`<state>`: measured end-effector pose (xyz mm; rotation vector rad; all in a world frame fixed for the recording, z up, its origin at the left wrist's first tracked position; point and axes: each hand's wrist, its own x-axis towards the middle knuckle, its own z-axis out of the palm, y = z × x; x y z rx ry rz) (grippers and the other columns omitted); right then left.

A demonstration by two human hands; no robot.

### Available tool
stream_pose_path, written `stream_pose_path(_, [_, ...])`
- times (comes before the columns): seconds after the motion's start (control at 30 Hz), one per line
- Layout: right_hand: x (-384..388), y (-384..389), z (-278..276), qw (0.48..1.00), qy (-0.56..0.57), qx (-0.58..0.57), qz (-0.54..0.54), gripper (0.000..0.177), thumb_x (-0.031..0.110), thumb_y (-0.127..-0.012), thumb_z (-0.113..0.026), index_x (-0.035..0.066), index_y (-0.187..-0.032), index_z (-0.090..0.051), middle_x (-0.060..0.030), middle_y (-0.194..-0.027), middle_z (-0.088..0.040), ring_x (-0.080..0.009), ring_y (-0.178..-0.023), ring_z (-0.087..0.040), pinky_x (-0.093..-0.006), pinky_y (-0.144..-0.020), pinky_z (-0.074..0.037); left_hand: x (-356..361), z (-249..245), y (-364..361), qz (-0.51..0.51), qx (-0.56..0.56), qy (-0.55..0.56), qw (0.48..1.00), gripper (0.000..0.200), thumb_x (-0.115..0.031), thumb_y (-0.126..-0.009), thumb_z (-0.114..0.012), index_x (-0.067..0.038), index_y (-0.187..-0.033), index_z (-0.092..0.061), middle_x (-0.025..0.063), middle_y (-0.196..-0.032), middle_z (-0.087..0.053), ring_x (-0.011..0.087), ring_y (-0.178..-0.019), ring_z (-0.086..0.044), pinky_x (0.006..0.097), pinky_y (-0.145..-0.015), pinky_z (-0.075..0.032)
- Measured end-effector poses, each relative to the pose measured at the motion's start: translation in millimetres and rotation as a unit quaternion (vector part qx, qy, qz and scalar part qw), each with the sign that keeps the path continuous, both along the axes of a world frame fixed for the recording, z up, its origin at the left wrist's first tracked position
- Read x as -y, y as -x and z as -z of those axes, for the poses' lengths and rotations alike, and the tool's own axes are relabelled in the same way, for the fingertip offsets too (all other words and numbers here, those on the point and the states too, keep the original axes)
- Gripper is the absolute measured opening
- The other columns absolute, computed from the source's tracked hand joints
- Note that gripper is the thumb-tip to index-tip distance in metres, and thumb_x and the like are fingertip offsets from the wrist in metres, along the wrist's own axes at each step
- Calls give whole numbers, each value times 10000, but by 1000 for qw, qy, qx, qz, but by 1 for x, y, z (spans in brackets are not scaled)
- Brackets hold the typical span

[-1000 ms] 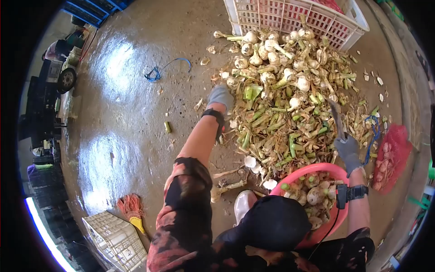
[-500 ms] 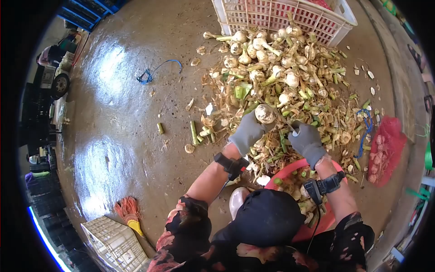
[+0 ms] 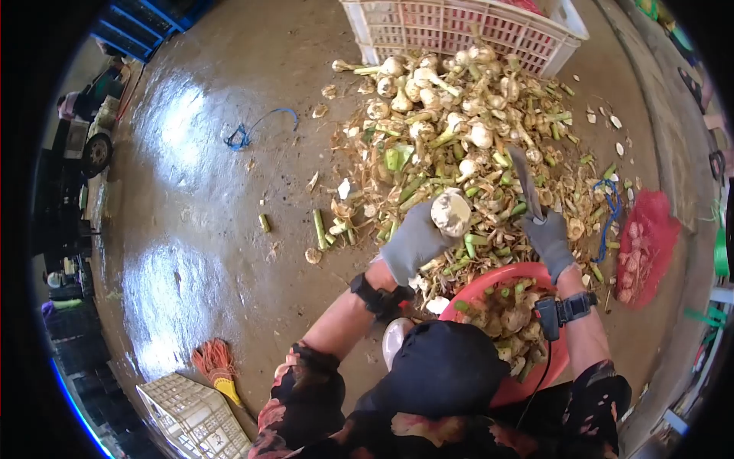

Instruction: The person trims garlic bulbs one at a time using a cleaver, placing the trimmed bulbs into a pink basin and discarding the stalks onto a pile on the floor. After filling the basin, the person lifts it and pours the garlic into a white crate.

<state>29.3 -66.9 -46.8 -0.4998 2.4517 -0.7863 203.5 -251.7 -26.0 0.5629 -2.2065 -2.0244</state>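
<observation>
Bulb: round off-white garlic bulb [image 3: 451,213], in left fingers, raised over the pile.
Left hand: grey-gloved left hand [image 3: 418,243], fingers curled around bulb, no wider than it needs.
Right hand: grey-gloved right hand [image 3: 549,239], fingers closed on handle of long dark metal knife [image 3: 523,177]; blade points away beyond fingers, apart from bulb.
Pile: heap of stemmed garlic and green-tan trimmings [image 3: 489,138], under and beyond both hands' fingers.
Basin: round pink plastic basin [image 3: 521,392], garlic inside, nearer the body than right fingers.
Net: red mesh bag [image 3: 648,245], right of right fingers.
Crate: white slatted plastic crate [image 3: 459,34], far past the fingers, behind pile.
Floor: brown-grey, smooth, shiny floor [image 3: 229,291], scraps scattered left of left fingers.
Room: blue metal rack [image 3: 141,30] far left; concrete ledge [image 3: 650,115] far right.
</observation>
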Motion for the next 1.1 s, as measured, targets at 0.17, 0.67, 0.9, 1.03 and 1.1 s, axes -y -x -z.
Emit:
stream_pose_path(0.17, [25, -27, -32, 857, 395, 320, 87, 211, 170, -781, -628, 18, -928, -616, -23, -731, -604, -117, -683, -584, -231, -631, -491, -22, -13, 37, 83, -105, 353, 926, 562, -162, -727, -655, -43, -1219, -409, 171, -1137, -471, 321, -1014, -497, 374, -883, -410])
stream_pose_path(0.67, [-31, 49, 11, 939, -298, -72, -158, 285, 289, -753, -497, 138, -943, -645, -127, -815, -647, -286, -731, -623, -346, -689, -495, -42, -20, 29, 201, 28, -21, 979, 362, -268, -841, -566, -32, -1114, -540, 90, -946, -603, 156, -859, -563, 286, -780, -448])
stream_pose_path(0.9, [-64, 39, 10, 962, -264, -47, -51, 372, 352, -742, -502, 13, -795, -644, -210, -800, -621, -360, -780, -607, -401, -719, -484, 77, 8, 85, 68, -50, 463, 882, 458, 50, -623, -528, -127, -1044, -569, 127, -1024, -525, 312, -982, -502, 369, -820, -433])
stream_pose_path(1.03, [-49, 32, 1, 957, -283, -23, -58, 427, 403, -752, -485, 21, -857, -645, -220, -887, -614, -360, -847, -593, -407, -787, -462, 143, 63, 100, 178, 27, 556, 811, 432, -15, -699, -563, -212, -1084, -565, 83, -1251, -409, 288, -1157, -403, 371, -912, -408])
stream_pose_path(1.1, [-40, 22, -13, 956, -283, -32, -65, 440, 416, -756, -482, 23, -875, -639, -223, -893, -612, -353, -858, -591, -394, -800, -459, 144, 59, 107, 155, 44, 515, 842, 422, 6, -719, -537, -199, -1087, -561, 78, -1245, -416, 295, -1141, -419, 360, -906, -419])
